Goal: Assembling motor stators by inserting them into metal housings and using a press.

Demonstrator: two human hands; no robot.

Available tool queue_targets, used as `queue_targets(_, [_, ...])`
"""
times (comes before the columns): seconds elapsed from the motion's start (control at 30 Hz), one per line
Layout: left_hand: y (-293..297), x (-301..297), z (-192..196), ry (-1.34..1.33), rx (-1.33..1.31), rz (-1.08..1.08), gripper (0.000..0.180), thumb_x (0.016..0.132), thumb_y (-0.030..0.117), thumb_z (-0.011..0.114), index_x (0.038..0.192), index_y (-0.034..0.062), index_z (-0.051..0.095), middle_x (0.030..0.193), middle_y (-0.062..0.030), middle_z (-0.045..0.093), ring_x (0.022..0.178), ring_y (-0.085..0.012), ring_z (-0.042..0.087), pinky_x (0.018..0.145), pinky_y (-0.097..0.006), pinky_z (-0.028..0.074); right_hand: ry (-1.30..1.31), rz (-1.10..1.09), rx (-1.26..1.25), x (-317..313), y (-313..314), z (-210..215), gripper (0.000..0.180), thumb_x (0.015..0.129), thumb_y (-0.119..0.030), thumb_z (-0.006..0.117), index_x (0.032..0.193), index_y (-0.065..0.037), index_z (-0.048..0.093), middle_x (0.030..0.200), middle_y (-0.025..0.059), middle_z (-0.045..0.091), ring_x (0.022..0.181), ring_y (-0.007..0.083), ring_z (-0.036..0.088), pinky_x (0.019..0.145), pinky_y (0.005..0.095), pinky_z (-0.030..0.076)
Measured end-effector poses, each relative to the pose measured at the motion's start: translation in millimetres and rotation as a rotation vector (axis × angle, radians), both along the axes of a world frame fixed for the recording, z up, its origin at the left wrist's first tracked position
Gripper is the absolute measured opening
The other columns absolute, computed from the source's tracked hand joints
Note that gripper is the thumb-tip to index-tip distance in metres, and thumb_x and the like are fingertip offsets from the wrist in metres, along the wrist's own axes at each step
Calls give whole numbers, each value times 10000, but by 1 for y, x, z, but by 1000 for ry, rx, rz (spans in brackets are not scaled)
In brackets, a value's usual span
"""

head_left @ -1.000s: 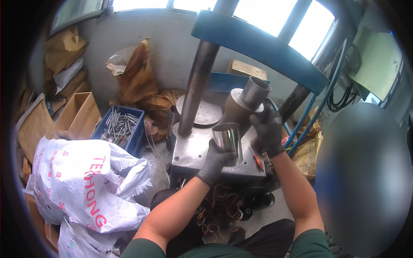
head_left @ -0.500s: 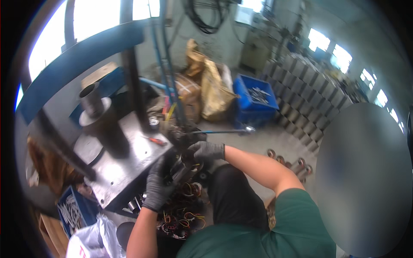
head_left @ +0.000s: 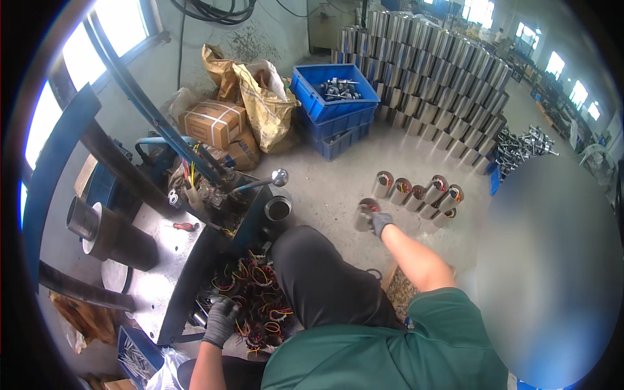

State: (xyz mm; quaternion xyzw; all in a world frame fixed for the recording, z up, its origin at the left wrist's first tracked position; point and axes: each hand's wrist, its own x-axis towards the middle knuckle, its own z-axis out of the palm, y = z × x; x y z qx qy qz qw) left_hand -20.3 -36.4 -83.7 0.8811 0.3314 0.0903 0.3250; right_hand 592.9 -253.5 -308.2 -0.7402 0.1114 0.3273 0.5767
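My right hand (head_left: pixel 381 223), in a dark grey glove, is closed on a metal cylinder (head_left: pixel 363 216), somewhat blurred, over the floor on the right. Dark reddish windings show at its upper end. Just beyond it stand several similar metal cylinders (head_left: pixel 402 191) with red wires at their mouths. At the lower left my gloved left hand (head_left: pixel 222 320) reaches the edge of a heap of wire-wound stators (head_left: pixel 263 279) with red, yellow and black leads. Its fingers are curled, and what they hold, if anything, is hidden.
A press with a steel table (head_left: pixel 166 250) and a ball-ended lever (head_left: pixel 279 177) stands left; a screwdriver (head_left: pixel 186 227) lies on it. An open metal cylinder (head_left: pixel 278 209) is beside it. Blue crates (head_left: pixel 335 110), sacks (head_left: pixel 263 104), a carton (head_left: pixel 213 123) and stacked cylinders (head_left: pixel 429 78) stand behind.
My right hand has moved from beside the press to the right, carrying the metal cylinder over the floor. My left hand has dropped toward the stator heap. The view has turned right.
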Motion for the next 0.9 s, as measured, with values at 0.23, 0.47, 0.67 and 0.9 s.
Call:
queue_targets(0.23, [-14, 7, 0, 395, 101, -131, 243, 856, 202, 769, 1040, 47, 740, 1019, -175, 679, 930, -353, 677, 844, -466, 559, -304, -191, -514, 134, -59, -70, 364, 974, -308, 508, 980, -36, 749, 958, 144, 749, 828, 268, 704, 696, 449, 552])
queue_targets(0.47, [-13, 33, -16, 383, -65, -42, 292, 870, 259, 770, 1091, 68, 764, 1074, -179, 728, 954, -347, 728, 839, -436, 586, -210, -461, -400, 246, -152, -34, 423, 976, -355, 533, 1022, 3, 754, 935, 127, 749, 790, 272, 731, 687, 416, 574])
queue_targets(0.67, [2, 5, -58, 443, -83, -25, 286, 879, 263, 762, 1107, 91, 767, 1015, -172, 760, 935, -339, 737, 845, -431, 589, -122, -574, -75, 246, -145, 2, 310, 927, -361, 646, 996, -78, 752, 888, 69, 727, 707, 218, 689, 626, 378, 549])
queue_targets(0.9, [0, 2, -52, 510, -57, -53, 292, 879, 276, 757, 1113, 103, 765, 1014, -177, 756, 932, -344, 733, 837, -437, 587, -157, -645, 83, 248, -124, 8, 287, 915, -375, 697, 1008, -106, 732, 894, 32, 700, 712, 186, 666, 603, 370, 555])
